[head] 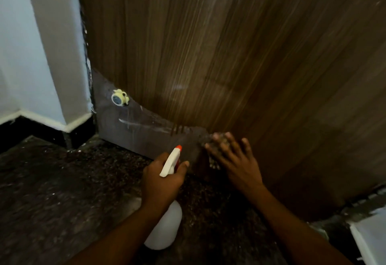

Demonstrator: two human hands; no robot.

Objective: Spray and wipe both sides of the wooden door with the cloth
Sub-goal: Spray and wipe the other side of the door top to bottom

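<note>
Cloth [215, 139] under right-hand fingers [231, 145]

A home interior is suggested: a wood-grain door [229, 55] fills the upper right, a painted wall [23, 55] with skirting is seen at left, a speckled stone floor [62, 191] below.

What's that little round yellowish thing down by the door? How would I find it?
Start at the big wooden door and look down to the dark strip along its bottom. Near the strip's left end, by the wall corner, sits the door stopper. It is the only small, pale, round thing there, with a bluish centre.
</note>
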